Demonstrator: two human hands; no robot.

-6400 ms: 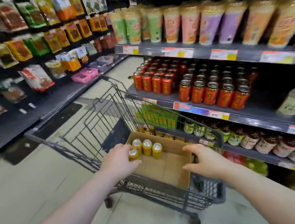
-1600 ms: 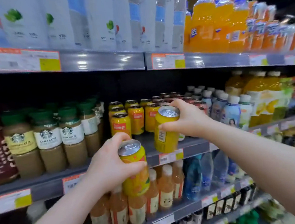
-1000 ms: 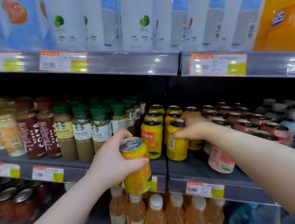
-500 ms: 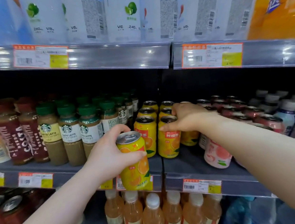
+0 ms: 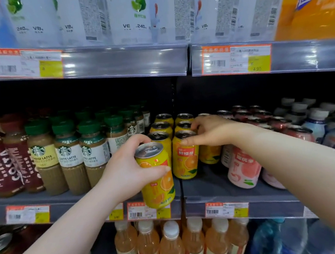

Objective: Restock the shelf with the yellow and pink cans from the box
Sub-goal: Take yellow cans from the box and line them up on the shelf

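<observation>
Right now your left hand (image 5: 126, 176) is wrapped around a yellow can (image 5: 156, 175), thumb across its front and fingers curled behind the rim, holding it tilted slightly in the air just in front of the middle shelf (image 5: 227, 186). Your left arm reaches up from the lower left. Your right hand (image 5: 211, 131) stretches in from the right with the palm down and the fingers spread over the tops of the yellow cans on the shelf (image 5: 185, 157); the fingertips touch the front can's rim, but whether the hand actually grips a can behind it cannot be told. That front can stands upright near the shelf's edge, with more yellow cans lined up in rows behind it. Just right of them on the same shelf stand the pink cans (image 5: 244, 171). Left of the yellow cans are green-capped coffee bottles (image 5: 69, 160), then dark red bottles (image 5: 3, 159). Below the shelf stand orange drink bottles (image 5: 170, 245); above it, white cartons (image 5: 125, 16).
</observation>
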